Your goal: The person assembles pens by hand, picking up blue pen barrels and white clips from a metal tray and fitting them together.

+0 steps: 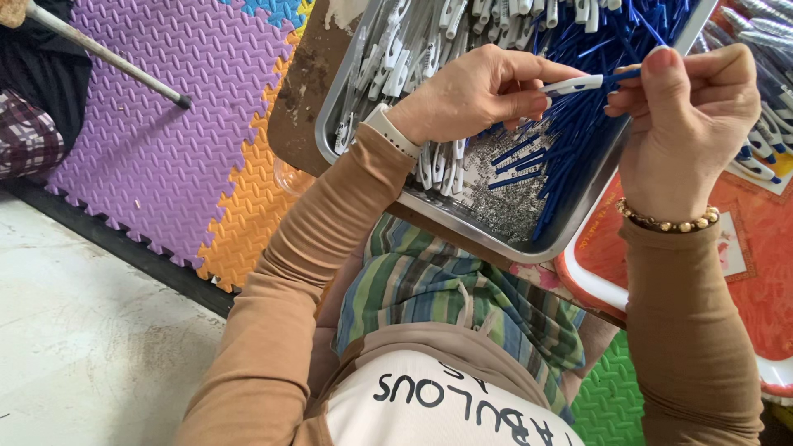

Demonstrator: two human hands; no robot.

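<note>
My left hand [479, 91] grips a white pen barrel [572, 84] by its end. My right hand [690, 116] pinches a thin blue refill [621, 75] whose tip meets the barrel's open end. Both hands hover above a metal tray [446, 211]. The tray holds a heap of white pen parts [396, 58] on its left, a pile of blue refills [578, 124] on its right, and many tiny metal springs [504, 194] near its front edge. A white watch sits on my left wrist, a bead bracelet on my right.
A red plastic tray [743, 264] with finished pens [764, 161] lies right of the metal tray. Purple, orange and green foam mats [157, 149] cover the floor. A metal rod [107, 58] and another person's checked trouser leg [29, 140] are at the far left.
</note>
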